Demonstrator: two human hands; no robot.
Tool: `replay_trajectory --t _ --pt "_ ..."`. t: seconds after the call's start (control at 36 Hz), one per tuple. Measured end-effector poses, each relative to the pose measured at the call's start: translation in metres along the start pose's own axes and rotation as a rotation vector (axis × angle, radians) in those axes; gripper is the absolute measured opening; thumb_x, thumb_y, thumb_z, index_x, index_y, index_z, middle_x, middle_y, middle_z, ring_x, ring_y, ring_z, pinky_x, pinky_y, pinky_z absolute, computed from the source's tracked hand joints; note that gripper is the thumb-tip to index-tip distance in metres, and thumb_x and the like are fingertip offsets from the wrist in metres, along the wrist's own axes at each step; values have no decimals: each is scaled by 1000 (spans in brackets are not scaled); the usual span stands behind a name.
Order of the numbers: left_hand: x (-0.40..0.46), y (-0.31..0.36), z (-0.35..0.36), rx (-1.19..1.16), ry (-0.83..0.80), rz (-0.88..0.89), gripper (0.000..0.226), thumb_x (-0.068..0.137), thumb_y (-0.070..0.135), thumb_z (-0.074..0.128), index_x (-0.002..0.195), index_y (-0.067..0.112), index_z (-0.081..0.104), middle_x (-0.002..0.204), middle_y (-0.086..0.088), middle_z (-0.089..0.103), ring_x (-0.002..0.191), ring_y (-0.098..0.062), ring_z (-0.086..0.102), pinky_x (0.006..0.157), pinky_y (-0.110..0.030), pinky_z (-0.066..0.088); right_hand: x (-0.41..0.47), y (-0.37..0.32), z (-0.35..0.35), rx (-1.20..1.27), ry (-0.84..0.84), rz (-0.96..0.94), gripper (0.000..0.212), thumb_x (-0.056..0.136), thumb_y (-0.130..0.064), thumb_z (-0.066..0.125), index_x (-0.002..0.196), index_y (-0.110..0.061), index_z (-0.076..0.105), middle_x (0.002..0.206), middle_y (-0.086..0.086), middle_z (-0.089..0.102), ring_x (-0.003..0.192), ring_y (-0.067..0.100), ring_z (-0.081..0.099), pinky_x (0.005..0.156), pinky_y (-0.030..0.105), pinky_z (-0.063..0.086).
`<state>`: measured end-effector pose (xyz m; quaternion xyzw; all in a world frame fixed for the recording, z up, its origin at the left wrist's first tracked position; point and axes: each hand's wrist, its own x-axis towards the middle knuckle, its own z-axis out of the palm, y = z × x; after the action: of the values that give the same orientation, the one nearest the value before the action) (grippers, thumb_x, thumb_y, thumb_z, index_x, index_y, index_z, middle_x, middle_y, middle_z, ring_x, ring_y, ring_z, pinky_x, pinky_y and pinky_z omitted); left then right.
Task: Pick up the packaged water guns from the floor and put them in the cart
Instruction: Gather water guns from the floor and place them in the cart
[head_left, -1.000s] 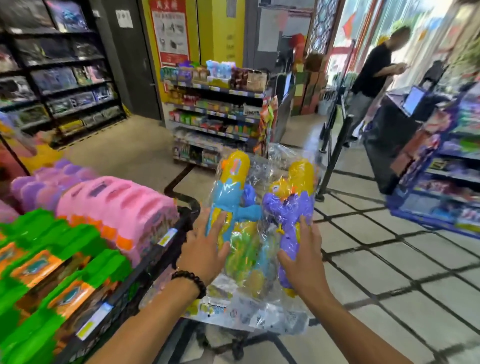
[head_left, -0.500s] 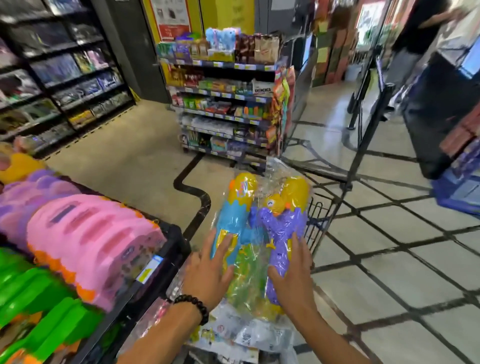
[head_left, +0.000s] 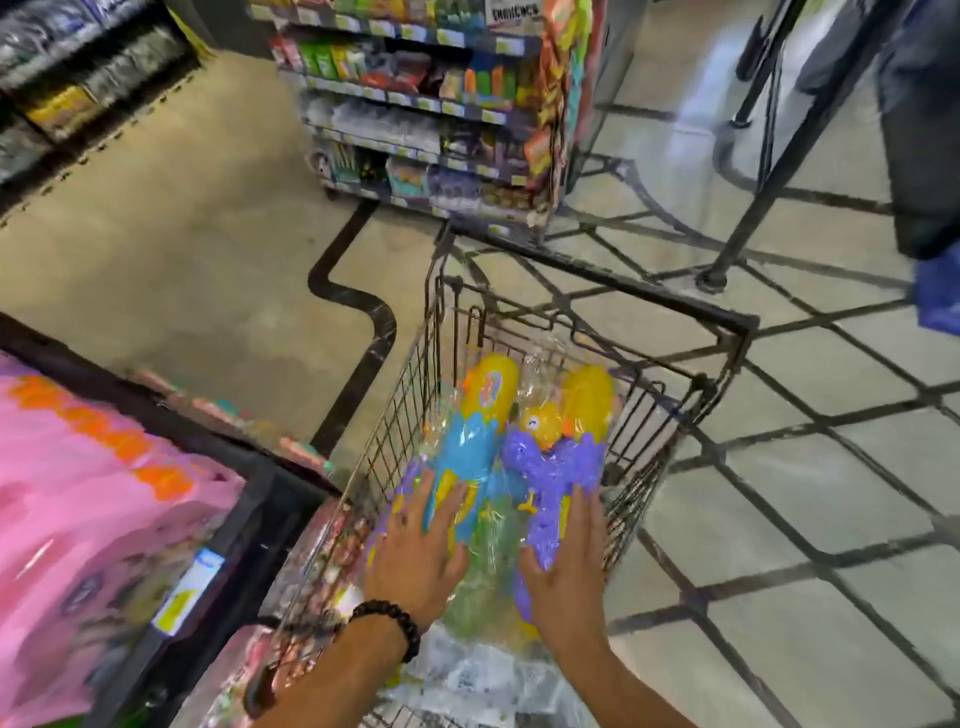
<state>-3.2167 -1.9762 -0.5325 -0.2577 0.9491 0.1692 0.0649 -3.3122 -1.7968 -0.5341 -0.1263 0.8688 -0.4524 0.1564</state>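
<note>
A bundle of packaged water guns (head_left: 514, 441) in clear plastic lies inside the black wire cart (head_left: 675, 317). One gun is blue with a yellow top, the other purple with a yellow top; more colourful ones show beneath. My left hand (head_left: 421, 545), with a dark bead bracelet on its wrist, presses flat on the blue gun with spread fingers. My right hand (head_left: 569, 566) presses flat on the purple gun. Other packages fill the cart's near end, partly hidden by my arms.
A black display bin (head_left: 260, 499) with pink packaged toys (head_left: 88, 519) stands close on the left of the cart. A stocked shelf unit (head_left: 431, 104) stands ahead. A black stand's leg (head_left: 769, 171) rises at the right. Tiled floor spreads to the right.
The bundle has gone down from chest height into the cart, both hands still on top of it. My view has tilted downward, bringing the cart's rim into sight.
</note>
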Motion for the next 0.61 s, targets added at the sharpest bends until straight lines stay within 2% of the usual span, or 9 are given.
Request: replay_trajectory --t 0.11,0.19,0.36,0.44,0.5,0.56,0.61 --pt "17 -8 24 -81 -34 31 80 92 48 52 156 53 4 169 9 -7 135 -42 43 107 -52 43 4 20 9 -81 7 14 103 85 -11 75 162 -31 10 169 -5 1 156 6 0 125 39 18" --pt "25 -16 41 -125 -52 34 81 95 45 53 156 53 1 167 14 -14 149 -36 25 117 -55 31 0 28 14 -140 10 22 102 83 -12 74 163 -29 12 169 -3 1 156 10 3 123 33 18" --pt "17 -26 55 -176 -57 56 81 95 41 57 157 52 6 168 15 -10 155 -24 8 121 -51 23 -26 43 35 -103 20 169 107 83 -12 73 161 -35 4 169 -4 -2 155 3 -3 120 14 6" --pt "9 -33 61 -216 -76 67 79 96 37 58 157 50 9 168 16 -11 156 -13 -4 124 -46 12 -32 50 46 -74 66 253 108 82 -13 75 162 -32 6 169 -4 1 152 -1 -3 122 27 14" --pt "8 -36 67 -222 -97 69 78 98 38 56 157 51 7 168 15 -9 156 -15 -2 125 -48 10 -30 49 50 -83 75 251 107 81 -13 76 162 -32 8 167 -9 1 151 -3 -4 121 28 14" --pt "10 -37 73 -224 -126 79 77 98 40 55 157 51 6 169 13 -6 156 -20 4 122 -53 19 -26 48 51 -99 75 254 105 82 -15 75 162 -32 9 168 -8 2 152 -2 -3 121 29 13" --pt "14 -34 81 -221 -149 101 78 98 40 56 157 52 6 169 12 -5 154 -26 18 118 -53 29 -23 48 54 -119 99 264 103 82 -16 74 161 -32 10 168 -5 4 154 7 3 122 34 18"
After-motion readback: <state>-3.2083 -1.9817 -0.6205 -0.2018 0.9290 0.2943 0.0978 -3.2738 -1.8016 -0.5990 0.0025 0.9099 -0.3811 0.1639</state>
